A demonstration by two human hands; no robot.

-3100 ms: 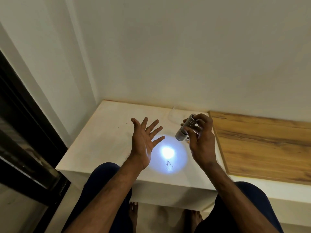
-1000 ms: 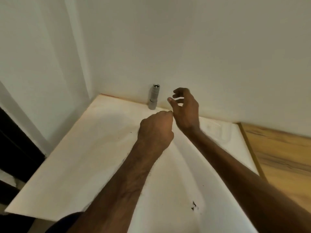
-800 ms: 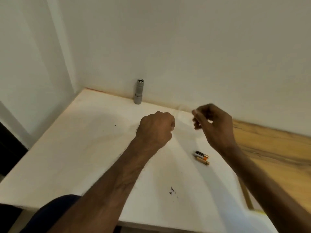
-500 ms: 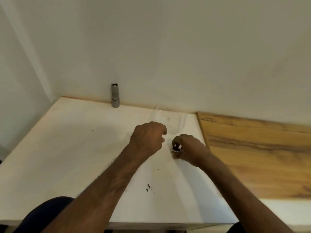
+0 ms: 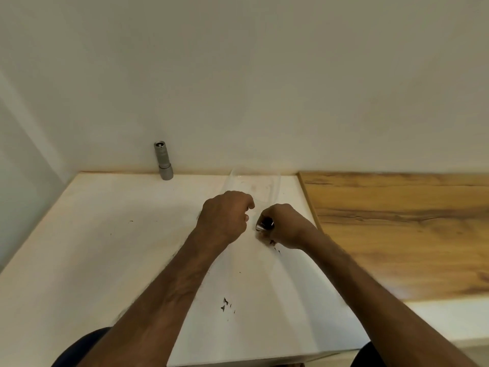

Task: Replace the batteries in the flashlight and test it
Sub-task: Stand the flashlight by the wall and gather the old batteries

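A grey metal flashlight (image 5: 163, 161) stands on its head at the back of the white table (image 5: 87, 250), leaning on the wall. My right hand (image 5: 287, 226) rests on the table near its right edge, closed around small dark batteries (image 5: 264, 225); a metal end pokes out toward the left. My left hand (image 5: 225, 215) is a closed fist just left of it, a small gap apart. I cannot see anything inside the fist. The flashlight is well clear of both hands, to the far left.
A clear plastic tray (image 5: 255, 185) lies behind my hands near the wall. A wood-grain surface (image 5: 397, 229) adjoins the table on the right. Small dark specks (image 5: 226, 305) mark the table near its front edge. My knees show below.
The flashlight went from my right hand to standing at the wall, its beam gone. My right hand then came back and closed on the batteries that lay on the table. The left hand became a fist.
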